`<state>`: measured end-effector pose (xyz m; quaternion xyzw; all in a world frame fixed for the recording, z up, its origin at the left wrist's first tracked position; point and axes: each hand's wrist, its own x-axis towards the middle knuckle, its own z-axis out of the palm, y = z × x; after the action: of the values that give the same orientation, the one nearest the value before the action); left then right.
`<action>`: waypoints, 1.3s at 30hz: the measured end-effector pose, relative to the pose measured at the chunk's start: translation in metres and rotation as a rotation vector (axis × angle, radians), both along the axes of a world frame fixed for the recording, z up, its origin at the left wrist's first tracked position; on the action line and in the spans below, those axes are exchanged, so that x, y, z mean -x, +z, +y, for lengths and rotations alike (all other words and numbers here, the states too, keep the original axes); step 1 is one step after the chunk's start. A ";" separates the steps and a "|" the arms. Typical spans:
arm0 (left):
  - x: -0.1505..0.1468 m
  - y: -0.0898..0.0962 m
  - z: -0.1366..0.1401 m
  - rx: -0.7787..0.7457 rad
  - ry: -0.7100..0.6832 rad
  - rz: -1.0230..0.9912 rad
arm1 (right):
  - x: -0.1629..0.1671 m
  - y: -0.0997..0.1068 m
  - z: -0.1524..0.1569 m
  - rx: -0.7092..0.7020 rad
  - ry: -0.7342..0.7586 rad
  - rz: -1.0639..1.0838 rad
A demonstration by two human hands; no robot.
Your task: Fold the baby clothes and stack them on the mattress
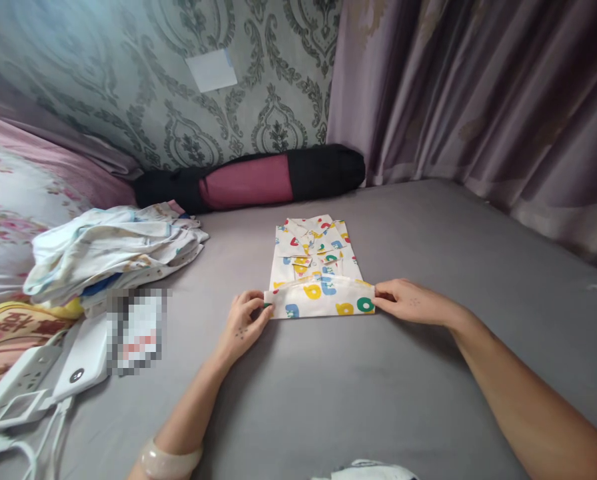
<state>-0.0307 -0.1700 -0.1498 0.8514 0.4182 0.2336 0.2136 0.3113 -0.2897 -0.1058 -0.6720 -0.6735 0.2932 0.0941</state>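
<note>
A white shirt [323, 297] printed with colourful letters lies flat on the grey bed, its collar toward the wall and its sides tucked in. Its near hem is turned up in a straight band. My left hand [248, 321] pinches the left end of that band between thumb and fingers. At the opposite end, my right hand [411, 301] grips the other corner the same way. Both hands rest low over the sheet, and the fabric between them looks taut. A pale bangle [171, 460] circles my left wrist.
Left of the shirt sits a pile of light clothes [113, 247], with a power strip [23, 377], a white power bank [86, 350] and cables nearer me. A long black and maroon bag [248, 180] lies along the wall. White cloth [373, 471] shows at the bottom edge.
</note>
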 end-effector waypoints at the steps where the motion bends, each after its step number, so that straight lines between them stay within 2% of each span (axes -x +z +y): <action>1: 0.000 -0.001 0.001 -0.003 0.008 -0.001 | 0.001 -0.001 0.001 0.000 -0.011 -0.010; 8: -0.001 -0.002 0.003 -0.079 0.041 0.039 | 0.001 -0.006 0.003 0.002 -0.051 -0.052; 12: 0.001 -0.003 0.001 -0.154 0.104 0.064 | 0.002 0.001 0.001 0.005 -0.086 -0.134; 14: -0.001 -0.003 -0.001 -0.208 0.114 0.052 | 0.009 0.005 -0.001 -0.039 -0.176 -0.233; 16: -0.007 -0.001 -0.005 -0.249 0.040 0.051 | 0.021 0.006 -0.001 -0.138 -0.254 -0.307; 17: -0.012 0.001 -0.007 -0.261 -0.019 0.062 | 0.030 0.004 0.000 -0.206 -0.248 -0.317; 18: -0.018 0.003 -0.011 -0.267 -0.082 0.081 | 0.039 0.002 0.001 -0.279 -0.200 -0.307; 20: -0.033 0.006 -0.019 -0.273 -0.184 0.137 | 0.057 -0.006 0.003 -0.400 -0.009 -0.267; 22: -0.049 0.009 -0.026 -0.271 -0.247 0.213 | 0.072 -0.015 0.004 -0.435 0.152 -0.235; 24: -0.063 0.009 -0.032 -0.266 -0.293 0.283 | 0.082 -0.022 0.006 -0.423 0.239 -0.213; 29: -0.074 0.001 -0.032 -0.289 -0.312 0.349 | 0.085 -0.027 0.011 -0.375 0.327 -0.175; 35: -0.064 -0.014 -0.016 -0.294 -0.250 0.388 | 0.078 -0.033 0.018 -0.336 0.368 -0.181; 39: -0.061 -0.022 -0.009 -0.286 -0.267 0.390 | 0.077 -0.036 0.019 -0.313 0.380 -0.157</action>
<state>0.0299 -0.1793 -0.1723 0.9494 0.2984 0.0916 0.0354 0.2348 -0.2710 -0.1415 -0.5314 -0.8300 0.1449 0.0874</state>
